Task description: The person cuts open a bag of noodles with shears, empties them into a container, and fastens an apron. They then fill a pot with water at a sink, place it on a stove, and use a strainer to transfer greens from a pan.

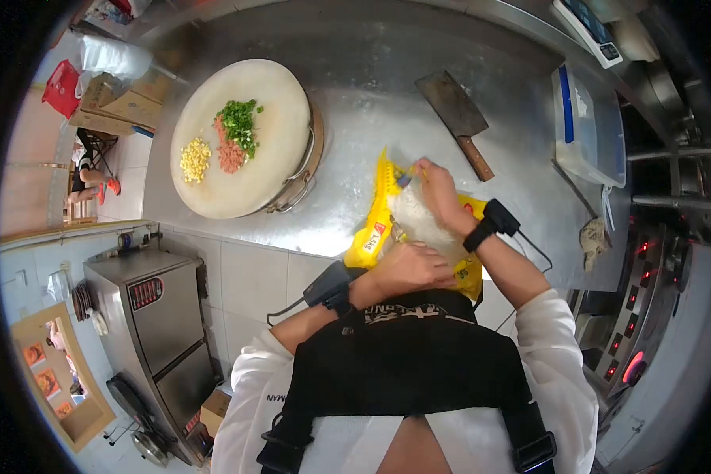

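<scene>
Both hands (428,229) grip a yellow bag (366,242) beside the steel counter's (355,103) edge.

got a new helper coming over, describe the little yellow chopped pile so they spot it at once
On the metal counter, find the big round cream board at the person's left. The yellow pile lies near its left edge. It sits apart from the pink pile and chopped greens, which touch each other.
</scene>
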A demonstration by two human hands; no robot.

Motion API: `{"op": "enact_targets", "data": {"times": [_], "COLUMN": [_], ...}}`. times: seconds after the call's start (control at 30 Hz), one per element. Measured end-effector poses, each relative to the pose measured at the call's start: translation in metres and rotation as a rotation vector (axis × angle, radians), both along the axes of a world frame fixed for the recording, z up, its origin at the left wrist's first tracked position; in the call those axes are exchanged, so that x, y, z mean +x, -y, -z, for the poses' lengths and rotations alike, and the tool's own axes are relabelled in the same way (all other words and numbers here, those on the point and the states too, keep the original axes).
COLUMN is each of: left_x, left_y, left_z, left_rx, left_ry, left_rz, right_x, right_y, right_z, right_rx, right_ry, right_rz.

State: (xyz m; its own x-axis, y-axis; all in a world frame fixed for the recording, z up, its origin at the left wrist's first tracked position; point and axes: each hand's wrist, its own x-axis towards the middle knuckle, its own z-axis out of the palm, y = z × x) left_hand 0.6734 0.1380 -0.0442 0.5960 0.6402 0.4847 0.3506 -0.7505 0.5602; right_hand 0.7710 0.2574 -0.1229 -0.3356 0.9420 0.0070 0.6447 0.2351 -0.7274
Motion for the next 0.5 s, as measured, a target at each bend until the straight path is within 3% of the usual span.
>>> {"op": "enact_targets", "data": {"times": [0.13,0.23,0.33,0.43,0.5], "left_x": [-0.022,-0.062,-0.076,-0.109,-0.134], "left_y": [0.021,0.035,0.046,0.036,0.028], "left_z": [-0.021,-0.030,-0.040,-0.013,0.004], "left_rx": [0.003,-0.046,-0.055,0.040,0.088], "left_ry": [-0.138,-0.087,-0.126,-0.272,-0.356], "left_rz": [-0.016,-0.232,-0.149,-0.341,-0.372], "right_x": [0.015,0.040,0.047,0.047,0.053], "right_y": [-0.025,-0.048,-0.055,-0.070,-0.062], "right_z": [0.007,0.021,0.034,0.026,0.010], "right_rx": [0.038,0.074,0.079,0.004,0.278], "right_ry": [0.194,0.237,0.204,0.232,0.471], "right_rz": [0.019,0.065,0.006,0.001,-0.363]}}
